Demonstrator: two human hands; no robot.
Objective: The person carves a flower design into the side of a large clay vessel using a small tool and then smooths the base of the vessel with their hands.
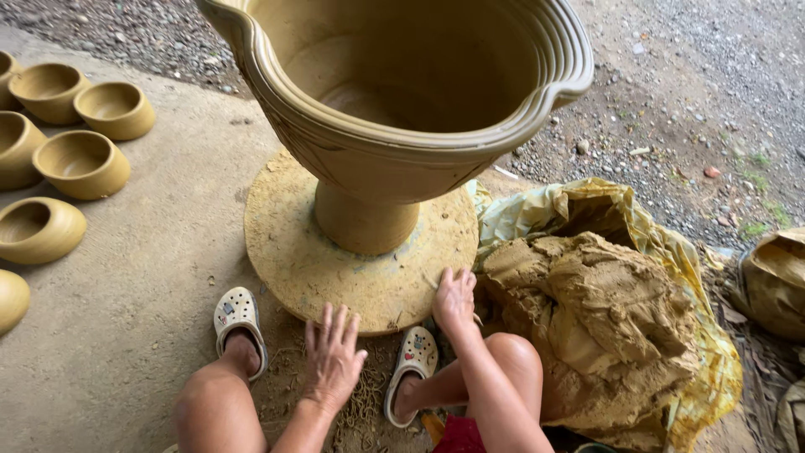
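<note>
Nearest the camera are the person's bare knees and two pale perforated clogs [239, 323], planted on the concrete floor [142, 277] to either side of a scatter of thin clay shavings [365, 403]. The left hand [333, 356] lies flat with its fingers spread wide, holding nothing — palm down just off the near edge of the round wheel disc [369, 281], over the floor and the shavings. The right hand [454, 299] is also open and empty, fingers together and laid on the disc's near right edge, beside the big lump of raw clay [604, 315] that sits on a sheet of yellow plastic [696, 277].

On the middle of the disc stands the large footed clay pot [394, 101], upright on a narrow stem, its wide ribbed rim pinched into lobes and the walls looking wet. The pot seems fully shaped, so I judge the step in hand to be turning the disc by its edge, or steadying it, rather than forming. A next move would call for a gentle, even push along the rim of the disc, since a soft, top-heavy pot on a slim foot could sag or lean if jolted.

Farther off, along the floor's left edge, sit rows of small clay bowls [82, 164] — beyond them, gravel [688, 92].
</note>
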